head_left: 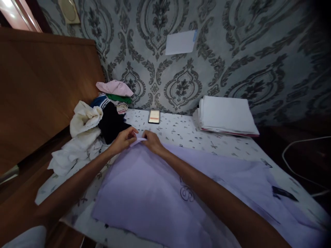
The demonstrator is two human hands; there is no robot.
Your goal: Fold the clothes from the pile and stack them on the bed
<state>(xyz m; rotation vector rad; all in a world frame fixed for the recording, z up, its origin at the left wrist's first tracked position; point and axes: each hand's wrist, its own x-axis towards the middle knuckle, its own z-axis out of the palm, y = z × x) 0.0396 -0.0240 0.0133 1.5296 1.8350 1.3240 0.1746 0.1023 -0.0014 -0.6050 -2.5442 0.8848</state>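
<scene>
A lilac cloth (144,193) with a dark printed mark lies spread over a white patterned cover. At its far edge, my left hand (126,138) pinches the fabric between thumb and fingers. Close beside it on the right, my right hand (152,140) is closed on the same edge, which is slightly lifted and bunched between the two hands. My right forearm passes over the cloth. A black strip (284,193) rests on the cloth's right part.
Crumpled white garments (84,120) and a black cloth (112,124) are piled at left beside a wooden panel (49,86). A phone-like object (154,116) lies near the wall. Stacked white sheets (227,115) sit at the back right; a white cable (287,148) curves farther right.
</scene>
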